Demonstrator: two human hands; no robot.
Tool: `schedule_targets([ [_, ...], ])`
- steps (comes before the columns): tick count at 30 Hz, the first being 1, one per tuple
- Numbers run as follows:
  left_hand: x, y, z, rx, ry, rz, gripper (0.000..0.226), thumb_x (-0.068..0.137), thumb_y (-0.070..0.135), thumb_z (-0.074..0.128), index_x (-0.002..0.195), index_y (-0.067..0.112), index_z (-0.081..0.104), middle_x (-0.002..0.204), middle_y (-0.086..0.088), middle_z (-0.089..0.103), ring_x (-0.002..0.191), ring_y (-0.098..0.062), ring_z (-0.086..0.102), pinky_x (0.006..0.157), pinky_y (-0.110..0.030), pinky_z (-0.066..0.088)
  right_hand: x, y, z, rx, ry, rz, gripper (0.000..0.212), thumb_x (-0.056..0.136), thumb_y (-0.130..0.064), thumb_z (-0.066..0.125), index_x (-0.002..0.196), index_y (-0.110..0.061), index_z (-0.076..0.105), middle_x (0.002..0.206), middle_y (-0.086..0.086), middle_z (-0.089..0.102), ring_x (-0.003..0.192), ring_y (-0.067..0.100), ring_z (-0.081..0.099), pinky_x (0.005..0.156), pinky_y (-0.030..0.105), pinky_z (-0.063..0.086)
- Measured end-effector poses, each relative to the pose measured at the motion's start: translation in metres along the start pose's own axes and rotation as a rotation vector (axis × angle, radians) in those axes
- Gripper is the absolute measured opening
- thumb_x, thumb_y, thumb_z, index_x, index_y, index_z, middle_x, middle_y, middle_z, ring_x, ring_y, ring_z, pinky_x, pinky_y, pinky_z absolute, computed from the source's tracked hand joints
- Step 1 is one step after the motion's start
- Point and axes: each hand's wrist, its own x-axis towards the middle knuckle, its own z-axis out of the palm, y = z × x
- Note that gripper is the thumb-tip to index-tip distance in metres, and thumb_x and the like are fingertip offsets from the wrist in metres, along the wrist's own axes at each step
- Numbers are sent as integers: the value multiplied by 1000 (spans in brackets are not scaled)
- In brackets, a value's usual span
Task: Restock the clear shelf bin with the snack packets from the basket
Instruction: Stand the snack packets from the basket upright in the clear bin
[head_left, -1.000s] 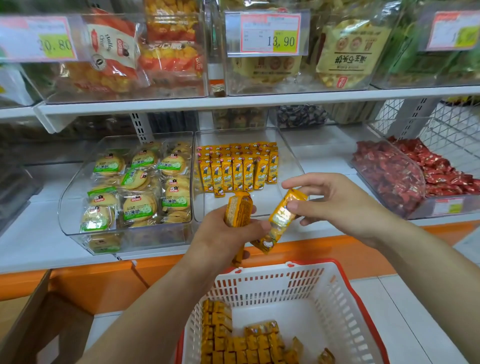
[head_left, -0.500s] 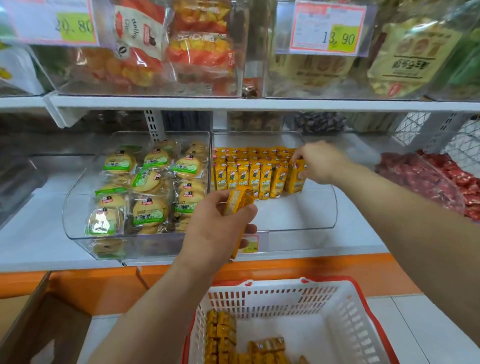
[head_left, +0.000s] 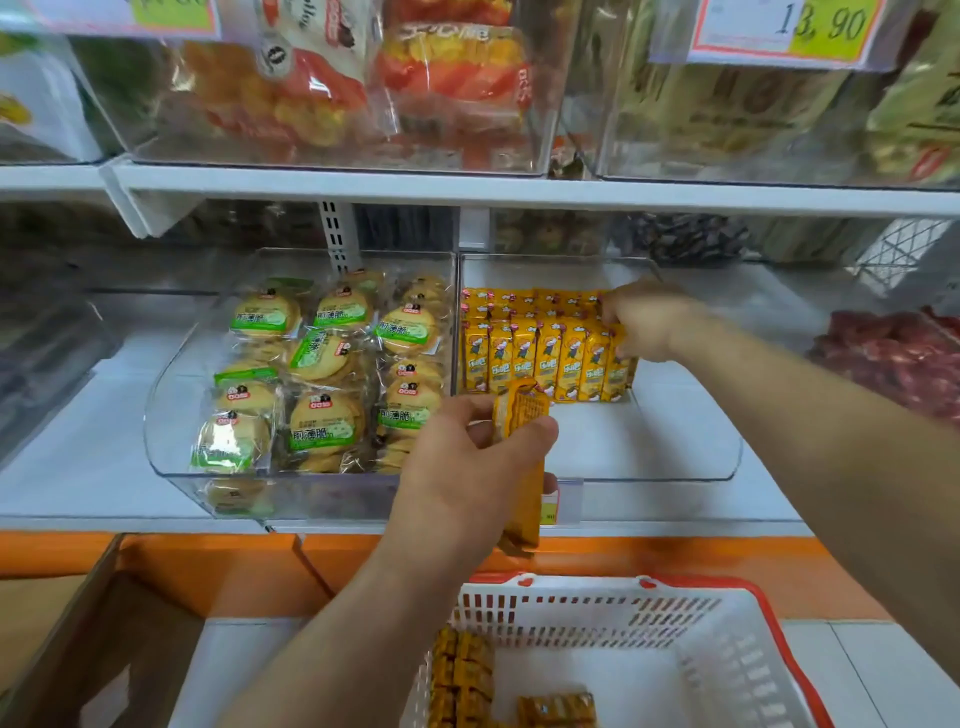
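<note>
— What were the fingers (head_left: 614, 318) of the right hand (head_left: 649, 319) doing?

— They were curled down over the top of the end packet (head_left: 619, 366), pinching it. The packet stood upright, touching the right end of the front row (head_left: 530, 358) inside the clear shelf bin (head_left: 691, 470). (The fingertips were hidden behind the wrapper, so I couldn't tell how firm the hold was.)

— And the other hand?

— The left hand (head_left: 462, 467) hovered above the shelf's front edge. Its thumb and fingers were wrapped round the spare packets (head_left: 521, 415), a small stack held on end just in front of the row.

— How should that placement have gone?

— I'd have seated the packet flat on its base, facing forward like its neighbours. Then I'd have nudged it left until it sat flush, and only then let go. Those thin wrappers looked ready to topple, and one falling might have taken the row down with it.

— And where next?

— The rows sat in the bin's back left corner. The line could have run on toward the right wall before a new one started nearer the front lip. Feeding one packet at a time from the left hand seemed sensible. The basket (head_left: 597, 616) below the shelf's front edge held loose packets (head_left: 467, 670) along its left side.
</note>
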Motion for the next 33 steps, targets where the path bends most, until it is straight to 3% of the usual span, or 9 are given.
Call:
schedule_targets([
  [5,0,0,3,11,1,-1,36,92,33,73,124,21,60,104,4,76,72,-13,77,50,-23,55,-6,-4,0,-28,27,-35,31,82,-22,71,110,-14,62,96,8,57,83,26,58,72,35,55],
  [10,-2,0,3,-32,-10,-9,29,91,30,75,117,27,64,98,-1,77,77,-17,78,61,-30,60,-51,-2,-21,119,156,-28,52,81,-36,74,128,-21,57,117,8,60,105,31,60,85,41,54],
  [12,-3,-2,6,-32,-24,-5,20,88,31,78,106,33,69,97,-5,75,80,-20,77,66,-35,63,-92,-3,-31,356,223,-18,49,79,-42,77,123,-25,63,116,1,66,105,23,63,86,35,52],
  [16,-10,-6,22,-8,-72,-13,11,83,28,83,92,29,76,89,-11,74,80,-28,74,78,-53,63,-199,-26,-37,1073,187,-48,17,82,-36,76,98,-36,70,93,-12,72,80,7,66,67,18,51],
  [20,-25,-6,42,-12,-110,-14,17,84,28,82,99,21,77,85,-9,74,78,-26,75,69,-39,60,-259,-55,-18,1408,86,-70,30,88,-16,73,110,-35,65,95,-4,71,82,27,66,71,35,53],
  [23,-31,-3,50,-40,-146,-17,31,85,30,80,112,15,74,99,-11,75,94,-25,74,84,-40,58,-269,-68,-10,1473,102,-21,42,79,-26,82,112,-41,60,94,-11,66,78,20,68,69,35,55],
  [27,-38,2,57,-161,-229,-52,28,90,24,74,116,13,71,102,-11,76,92,-22,74,78,-33,58,-272,-66,-6,1512,170,54,47,73,-29,86,107,-45,58,93,-10,66,74,20,69,70,39,58],
  [30,-42,4,61,-244,-244,-28,20,94,11,68,114,14,69,95,-5,77,86,-20,76,70,-30,61,-274,-56,-1,1384,314,103,41,74,-19,86,100,-40,60,91,-14,64,73,13,64,68,24,52],
  [33,-44,4,63,-197,-251,-12,22,94,16,70,116,18,70,103,-7,78,95,-25,76,73,-32,60,-275,-44,-1,1281,426,116,38,71,-9,85,92,-32,63,89,-13,64,74,7,61,62,14,45],
])
